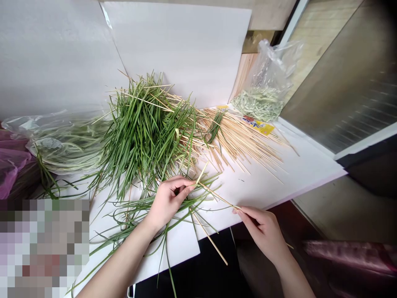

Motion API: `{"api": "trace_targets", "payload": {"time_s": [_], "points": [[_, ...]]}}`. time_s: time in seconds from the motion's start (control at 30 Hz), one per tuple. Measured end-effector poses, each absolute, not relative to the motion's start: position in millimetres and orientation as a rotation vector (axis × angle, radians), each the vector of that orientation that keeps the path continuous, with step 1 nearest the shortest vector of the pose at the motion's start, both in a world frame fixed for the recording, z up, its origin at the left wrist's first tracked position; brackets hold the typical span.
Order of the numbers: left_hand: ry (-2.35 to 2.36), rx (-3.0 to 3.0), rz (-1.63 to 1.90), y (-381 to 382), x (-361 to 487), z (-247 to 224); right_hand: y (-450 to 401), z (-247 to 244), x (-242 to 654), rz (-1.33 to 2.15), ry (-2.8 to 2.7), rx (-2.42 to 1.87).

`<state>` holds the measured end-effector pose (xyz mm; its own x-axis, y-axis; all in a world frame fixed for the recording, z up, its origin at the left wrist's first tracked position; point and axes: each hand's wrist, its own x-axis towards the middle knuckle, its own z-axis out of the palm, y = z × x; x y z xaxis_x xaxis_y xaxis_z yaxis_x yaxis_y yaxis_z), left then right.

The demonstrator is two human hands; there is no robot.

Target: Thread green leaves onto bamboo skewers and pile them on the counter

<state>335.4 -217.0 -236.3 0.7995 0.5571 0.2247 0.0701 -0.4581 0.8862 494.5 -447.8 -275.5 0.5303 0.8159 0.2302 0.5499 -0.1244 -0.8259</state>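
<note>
Head view: white board surface point(288, 174) bearing long green leaf heap point(149, 132), loose wooden skewers point(245, 142); left hand point(167, 203), right hand point(263, 231) fingers closed, pinching one thin skewer point(217, 196).

On the desk point(297, 174), grass blades point(149, 132) lie centre frame, skewers point(242, 142) just right of them, a plastic bag point(263, 82) behind those at upper right.

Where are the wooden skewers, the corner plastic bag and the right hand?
Wooden skewers point(242, 142): head view, pile's middle.
Corner plastic bag point(266, 78): head view, upper film.
Right hand point(263, 231): head view, its back.
</note>
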Motion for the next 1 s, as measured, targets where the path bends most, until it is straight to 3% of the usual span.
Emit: {"api": "trace_targets", "payload": {"time_s": [0.63, 1.0], "points": [[0.494, 1.995, 0.574, -219.9, 334.9, -232.7, -447.2, -279.8, 492.1, 0.293, -1.124, -1.803], [0.535, 1.622, 0.72, -224.8, 331.8, -226.2, -447.1, -276.7, 485.1, 0.187, -1.285, -1.78]]}}
